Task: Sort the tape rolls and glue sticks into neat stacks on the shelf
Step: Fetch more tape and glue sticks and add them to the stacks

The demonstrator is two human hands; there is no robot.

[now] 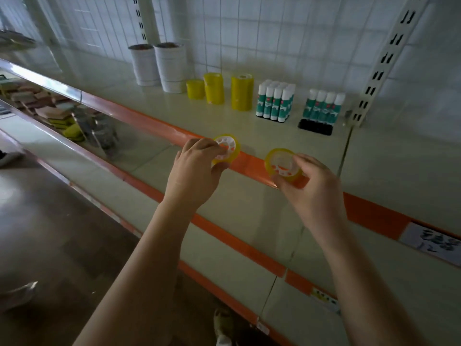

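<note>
At the centre of the frame, the left hand point(197, 162) pinches a yellow tape roll point(227, 149) with curled fingers, and the right hand point(308, 182) grips a second roll point(280, 164) (both over the shelf's orange front edge point(252, 166)). Higher up, yellow tape stacks point(219, 89) and glue sticks point(275, 101) stand on the shelf point(174, 113).

Glossy translucent yellow tape rolls point(225, 149) on white plastic cores; smooth shelf point(174, 113)
</note>
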